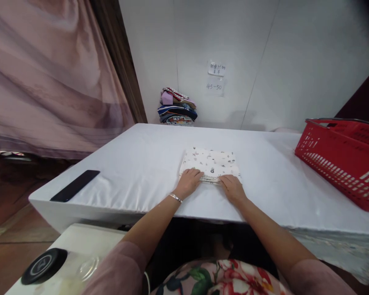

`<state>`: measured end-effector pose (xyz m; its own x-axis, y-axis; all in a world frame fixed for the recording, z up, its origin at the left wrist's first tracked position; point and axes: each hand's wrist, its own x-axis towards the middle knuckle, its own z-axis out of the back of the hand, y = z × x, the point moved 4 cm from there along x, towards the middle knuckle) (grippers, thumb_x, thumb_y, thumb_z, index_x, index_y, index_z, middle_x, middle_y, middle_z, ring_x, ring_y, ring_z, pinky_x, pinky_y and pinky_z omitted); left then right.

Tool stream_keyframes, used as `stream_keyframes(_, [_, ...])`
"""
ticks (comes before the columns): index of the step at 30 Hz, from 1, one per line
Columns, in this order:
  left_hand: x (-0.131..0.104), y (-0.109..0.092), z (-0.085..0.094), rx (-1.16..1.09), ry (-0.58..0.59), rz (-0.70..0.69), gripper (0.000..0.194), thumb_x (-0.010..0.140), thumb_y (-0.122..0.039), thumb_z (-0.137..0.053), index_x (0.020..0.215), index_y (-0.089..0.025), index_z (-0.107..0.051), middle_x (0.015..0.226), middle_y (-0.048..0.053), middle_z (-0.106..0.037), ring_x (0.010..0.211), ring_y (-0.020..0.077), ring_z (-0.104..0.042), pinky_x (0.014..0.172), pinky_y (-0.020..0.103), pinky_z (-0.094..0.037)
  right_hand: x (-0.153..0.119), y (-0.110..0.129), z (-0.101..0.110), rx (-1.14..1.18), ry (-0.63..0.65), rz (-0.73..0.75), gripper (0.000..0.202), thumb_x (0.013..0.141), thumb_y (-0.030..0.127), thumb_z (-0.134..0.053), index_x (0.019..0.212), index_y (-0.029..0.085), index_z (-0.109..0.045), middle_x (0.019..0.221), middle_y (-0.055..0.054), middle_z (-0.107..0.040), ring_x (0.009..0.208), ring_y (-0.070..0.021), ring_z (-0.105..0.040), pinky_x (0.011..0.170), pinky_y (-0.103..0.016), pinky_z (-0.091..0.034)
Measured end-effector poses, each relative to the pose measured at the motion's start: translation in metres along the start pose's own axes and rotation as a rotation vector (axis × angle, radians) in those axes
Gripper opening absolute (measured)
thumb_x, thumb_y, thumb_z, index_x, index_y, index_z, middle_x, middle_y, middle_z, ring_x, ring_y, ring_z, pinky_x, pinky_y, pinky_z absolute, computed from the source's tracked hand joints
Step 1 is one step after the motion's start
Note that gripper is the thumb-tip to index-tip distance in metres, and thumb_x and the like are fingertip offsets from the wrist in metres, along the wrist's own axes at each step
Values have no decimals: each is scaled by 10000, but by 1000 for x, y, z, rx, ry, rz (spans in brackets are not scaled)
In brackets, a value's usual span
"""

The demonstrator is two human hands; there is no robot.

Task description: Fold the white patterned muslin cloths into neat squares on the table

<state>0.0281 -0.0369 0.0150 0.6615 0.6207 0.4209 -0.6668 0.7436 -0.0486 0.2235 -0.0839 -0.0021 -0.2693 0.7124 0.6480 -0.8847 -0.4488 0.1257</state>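
A white cloth [213, 160] printed with small dark and grey figures lies folded into a neat rectangle on the white-covered table [135, 164]. Several layers show along its near edge. My left hand [189, 182] holds the near left corner, fingers curled over the edge. At the near right corner, my right hand [233, 188] grips the same edge, its fingertips pointing inward. A short stretch of the layered edge shows between the two hands. The undersides of both hands are hidden.
A red plastic basket [335, 164] stands at the table's right. A black phone [76, 185] lies near the left edge. Several folded fabrics [177, 107] are stacked beyond the far edge, by the wall. A round black-lidded object [44, 266] sits on a pale surface, lower left.
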Motion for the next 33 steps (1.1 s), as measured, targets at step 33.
stream_keyframes(33, [36,-25,-5,58,76,-27,417,792,-91,-422,1204,-154,-442,856,68,-629,828,210,-568,761,340,-376,3,6,10,-125,-4,27,102,839,172,-488,867,182,-585,1197,-90,-546,1123,-231,-431,945,-407,-290])
